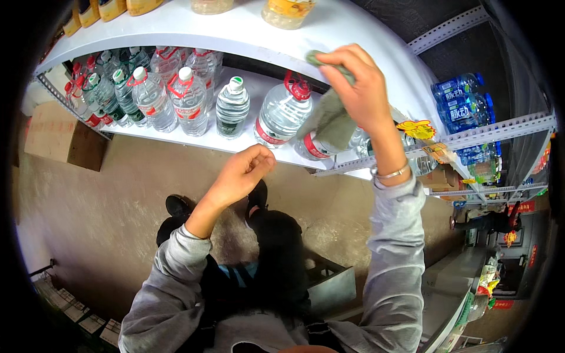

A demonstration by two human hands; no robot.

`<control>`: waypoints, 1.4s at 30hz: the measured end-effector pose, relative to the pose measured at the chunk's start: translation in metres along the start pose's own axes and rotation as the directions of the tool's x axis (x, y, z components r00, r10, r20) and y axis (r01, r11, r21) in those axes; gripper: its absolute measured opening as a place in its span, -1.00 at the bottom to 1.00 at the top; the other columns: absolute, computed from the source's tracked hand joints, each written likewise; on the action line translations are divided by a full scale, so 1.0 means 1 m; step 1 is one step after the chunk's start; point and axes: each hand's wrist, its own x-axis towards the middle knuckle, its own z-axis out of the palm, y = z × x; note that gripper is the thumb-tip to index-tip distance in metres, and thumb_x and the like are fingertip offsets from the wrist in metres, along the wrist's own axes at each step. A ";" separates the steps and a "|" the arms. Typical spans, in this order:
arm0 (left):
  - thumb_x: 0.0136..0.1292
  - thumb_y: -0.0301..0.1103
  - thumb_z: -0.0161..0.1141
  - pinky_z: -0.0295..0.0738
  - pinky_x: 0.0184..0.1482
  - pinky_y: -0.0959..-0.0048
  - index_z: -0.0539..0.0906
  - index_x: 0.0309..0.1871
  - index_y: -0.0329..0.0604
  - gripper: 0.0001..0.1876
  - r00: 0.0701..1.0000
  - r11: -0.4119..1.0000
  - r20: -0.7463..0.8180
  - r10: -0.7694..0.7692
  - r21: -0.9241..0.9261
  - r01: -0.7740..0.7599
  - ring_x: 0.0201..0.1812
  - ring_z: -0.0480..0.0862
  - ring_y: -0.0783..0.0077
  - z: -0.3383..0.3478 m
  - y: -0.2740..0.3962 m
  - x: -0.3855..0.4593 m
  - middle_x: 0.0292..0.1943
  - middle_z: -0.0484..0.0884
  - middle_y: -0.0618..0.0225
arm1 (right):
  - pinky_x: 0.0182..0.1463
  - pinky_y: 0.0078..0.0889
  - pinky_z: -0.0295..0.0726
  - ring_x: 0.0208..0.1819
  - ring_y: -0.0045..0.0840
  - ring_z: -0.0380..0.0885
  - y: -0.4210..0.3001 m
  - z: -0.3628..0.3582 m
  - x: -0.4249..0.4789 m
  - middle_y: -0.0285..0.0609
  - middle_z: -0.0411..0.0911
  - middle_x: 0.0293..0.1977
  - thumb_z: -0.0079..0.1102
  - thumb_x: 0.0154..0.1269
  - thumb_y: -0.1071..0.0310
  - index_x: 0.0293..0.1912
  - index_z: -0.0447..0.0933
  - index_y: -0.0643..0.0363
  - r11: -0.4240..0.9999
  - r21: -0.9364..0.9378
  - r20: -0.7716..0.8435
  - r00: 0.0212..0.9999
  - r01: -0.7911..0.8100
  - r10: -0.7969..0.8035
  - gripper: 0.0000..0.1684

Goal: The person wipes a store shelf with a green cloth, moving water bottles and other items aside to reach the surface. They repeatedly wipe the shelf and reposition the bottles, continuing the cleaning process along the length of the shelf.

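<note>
My right hand (359, 88) pinches a grey-green cloth (331, 117) at the front edge of the white upper shelf (247, 42). The cloth hangs from the fingers and covers part of a large water bottle (314, 148) on the shelf below. Left of the cloth stands another big water jug (282, 114) with a red cap and handle. My left hand (242, 172) is curled, thumb against the fingers, with nothing visible in it. It hovers before the lower shelf (207, 139), near a smaller green-labelled bottle (232, 108).
Several handled water bottles (150, 99) crowd the lower shelf's left side. A cardboard box (62, 134) sits on the floor at left. Blue-capped drink bottles (463, 106) lie beyond a perforated metal upright (499, 132). A metal-sided stool (333, 282) is beside my legs. A person (490, 223) stands far right.
</note>
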 end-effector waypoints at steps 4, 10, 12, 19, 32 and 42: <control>0.43 -0.36 0.03 0.40 -0.23 0.64 0.51 -0.18 -0.25 -0.86 1.000 1.000 0.012 -0.012 0.010 0.012 -0.33 0.48 0.67 0.006 -0.002 0.001 -0.35 0.56 0.47 | -0.16 -0.40 0.48 -0.26 -0.34 0.53 0.006 -0.015 -0.011 -0.17 0.55 -0.34 0.23 0.15 0.49 -0.25 0.61 0.20 1.000 -0.012 0.028 1.000 0.005 -0.005 -0.87; 0.38 -0.39 0.09 0.43 -0.12 0.57 0.50 -0.05 -0.23 -0.84 0.990 0.989 -0.108 0.090 -0.110 -0.101 -0.20 0.52 0.61 0.000 0.010 0.002 -0.20 0.58 0.42 | -0.18 -0.41 0.48 -0.29 -0.33 0.51 -0.001 -0.014 -0.044 -0.12 0.50 -0.35 0.18 0.21 0.50 -0.16 0.57 0.20 0.990 -0.039 -0.138 0.982 -0.133 0.126 -0.83; 0.33 -0.41 0.13 0.43 -0.03 0.48 0.47 0.06 -0.21 -0.74 0.930 0.955 -0.220 0.295 0.044 -0.292 -0.11 0.51 0.54 -0.003 0.022 -0.004 -0.08 0.54 0.36 | -0.18 -0.42 0.47 -0.28 -0.37 0.51 -0.030 0.023 -0.050 -0.12 0.49 -0.33 0.16 0.25 0.48 -0.12 0.55 0.21 0.985 0.063 -0.197 0.966 -0.159 0.168 -0.81; 0.37 -0.33 0.06 -0.05 0.44 0.32 0.05 0.42 -0.30 -0.35 0.845 0.870 -0.212 0.491 0.175 -0.462 0.43 0.09 0.22 0.019 0.017 0.002 0.37 0.13 0.08 | 0.03 -0.45 0.43 -0.07 -0.51 0.45 -0.083 0.108 -0.098 -0.16 0.47 -0.09 0.00 0.43 0.32 0.03 0.47 0.28 0.528 0.748 -0.045 0.763 -0.402 0.645 -0.70; 0.27 -0.44 0.13 0.46 0.03 0.33 0.55 0.04 -0.15 -0.74 0.559 0.560 -0.295 0.775 0.730 -0.392 -0.06 0.58 0.17 -0.013 0.116 0.052 -0.09 0.57 0.16 | -0.26 -0.60 0.49 -0.32 -0.67 0.44 -0.016 0.125 -0.141 -0.25 0.49 -0.25 -0.04 0.46 0.18 -0.09 0.51 0.22 0.161 0.888 0.108 0.535 -0.431 0.838 -0.69; 0.10 -0.38 0.33 0.50 -0.30 0.45 0.73 -0.15 0.06 -0.78 0.679 -0.024 0.315 0.663 0.915 -0.402 -0.33 0.60 0.37 -0.038 0.190 0.117 -0.36 0.61 0.42 | -0.33 -0.43 0.45 -0.45 -0.48 0.51 -0.032 0.117 -0.104 -0.15 0.56 -0.38 0.02 0.40 0.26 -0.21 0.55 0.18 0.474 0.777 -0.014 0.741 -0.414 0.671 -0.78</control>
